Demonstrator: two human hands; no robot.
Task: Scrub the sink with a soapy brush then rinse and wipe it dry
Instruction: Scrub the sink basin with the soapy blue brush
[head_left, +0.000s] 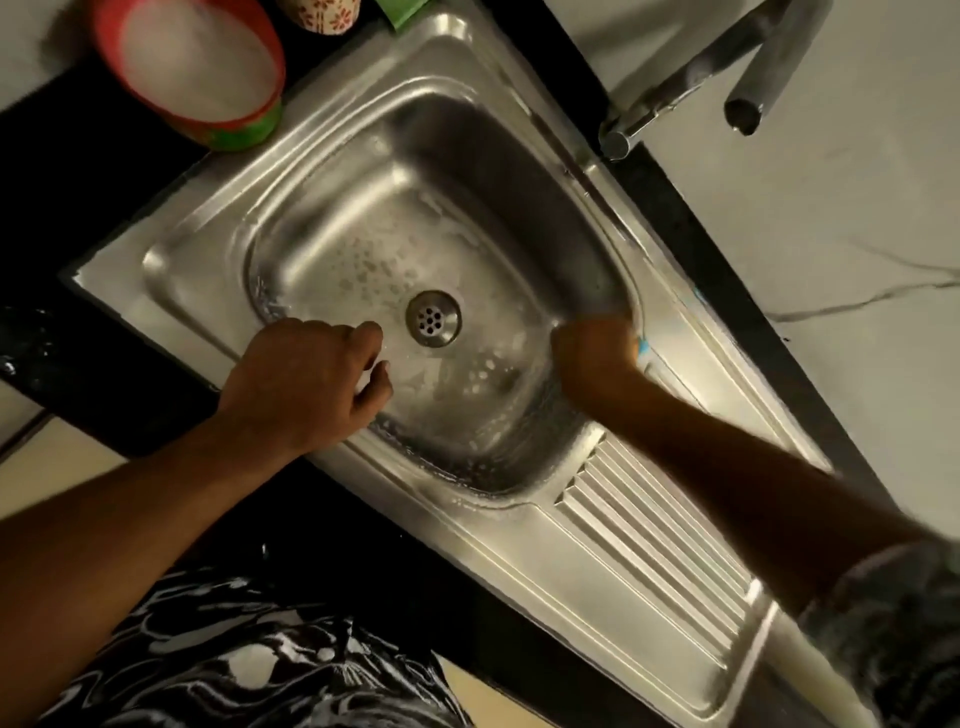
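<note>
Two hands are down in the soapy sink (171, 291), with the brush (643, 347) at its right-hand wall.

From my feed, the right hand (595, 353) is closed in a fist around the brush, of which I see only a blue-and-white sliver poking out past the knuckles, pressed where the basin wall meets the rim; that spot is blurred. The left hand (311, 379) sits over the near-left edge of the basin, just beside the drain (434, 325), fingers curled with a white speck between them; I cannot tell whether it holds anything. Patchy suds (363, 260) lie on the basin floor around the drain. The draining board (660, 545) runs off under the right forearm. The tap (748, 67) hangs above the far corner, and a red-rimmed bowl (218, 124) of white foam stands on the black counter (78, 171).
</note>
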